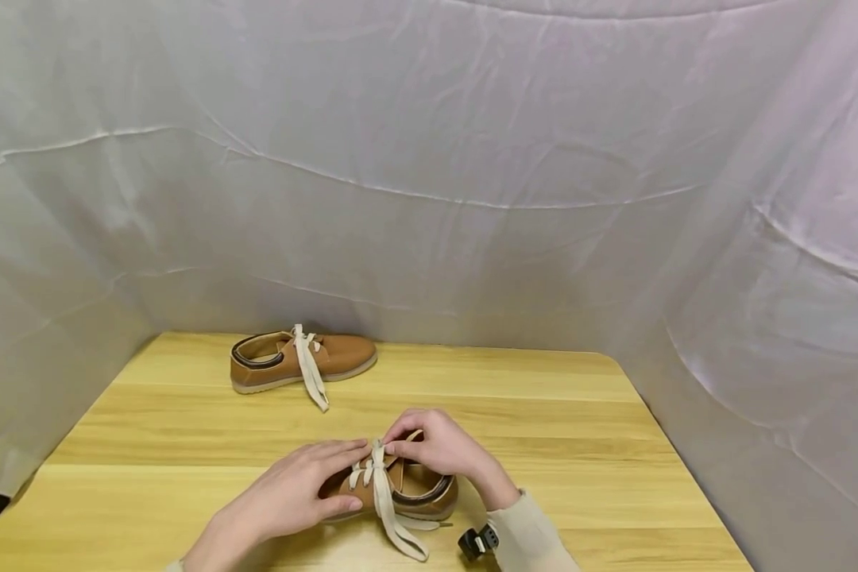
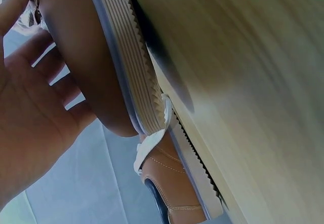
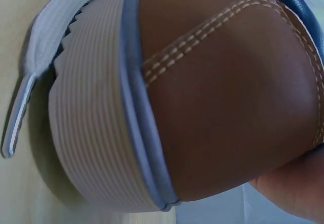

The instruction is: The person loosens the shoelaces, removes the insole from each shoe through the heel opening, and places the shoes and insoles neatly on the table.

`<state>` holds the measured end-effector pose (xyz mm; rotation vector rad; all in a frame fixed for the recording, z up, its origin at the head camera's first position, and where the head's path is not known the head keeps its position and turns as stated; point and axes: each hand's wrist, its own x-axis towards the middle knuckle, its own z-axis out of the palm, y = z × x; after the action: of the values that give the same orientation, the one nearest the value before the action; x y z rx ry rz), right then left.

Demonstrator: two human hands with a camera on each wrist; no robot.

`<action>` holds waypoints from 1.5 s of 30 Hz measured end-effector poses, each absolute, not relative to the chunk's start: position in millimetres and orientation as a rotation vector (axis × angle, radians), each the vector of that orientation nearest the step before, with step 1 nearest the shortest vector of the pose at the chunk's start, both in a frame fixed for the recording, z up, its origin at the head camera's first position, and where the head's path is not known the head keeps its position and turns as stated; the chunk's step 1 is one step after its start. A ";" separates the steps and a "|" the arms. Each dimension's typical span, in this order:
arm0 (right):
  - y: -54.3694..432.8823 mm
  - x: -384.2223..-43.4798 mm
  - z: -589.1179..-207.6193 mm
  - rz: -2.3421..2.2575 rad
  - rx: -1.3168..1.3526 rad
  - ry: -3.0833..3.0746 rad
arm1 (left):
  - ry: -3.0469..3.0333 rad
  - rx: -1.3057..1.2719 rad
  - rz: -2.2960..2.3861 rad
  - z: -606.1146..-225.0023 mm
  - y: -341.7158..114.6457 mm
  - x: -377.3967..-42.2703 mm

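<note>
A brown leather shoe [image 1: 439, 506] with a dark padded collar lies near the front of the table, toe to the left. My left hand [image 1: 293, 486] spans its front part, thumb on the near side and fingers over the far side. Thumb and forefinger of my right hand [image 1: 439, 443] pinch the flat cream shoelace [image 1: 384, 496] at the top of the lacing. One long stretch of lace hangs down the near side onto the wood. The right wrist view shows the stitched heel [image 3: 238, 97] and a lace tip [image 3: 20, 115] beside the sole.
A second brown shoe [image 1: 346, 353] stands at the back left of the wooden table [image 1: 543, 413], toe to the right, its lace draped down its side. Grey cloth [image 1: 429, 238] hangs behind and around the table. A small black device [image 1: 477, 543] sits by the right sleeve.
</note>
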<state>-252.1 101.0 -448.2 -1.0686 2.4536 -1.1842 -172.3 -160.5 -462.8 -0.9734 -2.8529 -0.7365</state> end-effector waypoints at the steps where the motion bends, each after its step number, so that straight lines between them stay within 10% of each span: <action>1: 101.5 -251.9 -448.1 -1.182 -1.068 2.455 | -2.854 -0.974 -0.738 -462.5 -160.3 -172.2; 45: 104.2 -248.3 -439.3 -1.352 -1.184 2.532 | -2.821 -0.989 -0.774 -462.6 -158.3 -172.7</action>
<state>-248.3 104.2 -439.3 -1.1844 2.5322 -1.3524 -172.7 -158.3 -462.6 -0.9888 -2.8211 -0.7744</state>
